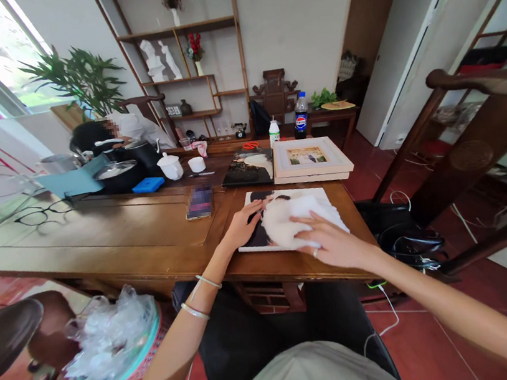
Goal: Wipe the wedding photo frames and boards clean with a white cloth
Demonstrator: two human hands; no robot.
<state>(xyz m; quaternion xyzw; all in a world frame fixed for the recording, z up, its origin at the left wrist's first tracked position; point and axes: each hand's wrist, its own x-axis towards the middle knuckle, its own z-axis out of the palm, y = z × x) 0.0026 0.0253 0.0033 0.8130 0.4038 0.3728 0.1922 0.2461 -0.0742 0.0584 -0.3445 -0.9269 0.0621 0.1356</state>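
A flat wedding photo panel or album point(261, 247) lies at the table's front edge, showing a dark suit and a full white gown. My left hand point(243, 224) rests on its left part with the fingers stretched out over the dark suit. Across the white area lies my right hand point(329, 239), fingers spread and a ring on one of them. Whether a loose white cloth is under the right fingers, or only the printed gown, I cannot tell. Just behind the panel are a dark photo book point(248, 169) and a white framed photo point(337, 156) on a box.
On the wooden table point(146, 230) are a phone point(199, 202), glasses point(44, 212), a white teapot point(170, 166), a cup point(196, 164), red scissors point(251, 145) and a cola bottle point(301, 117). A person point(131, 128) leans at the far left. A bag-lined basket point(115, 348) stands lower left.
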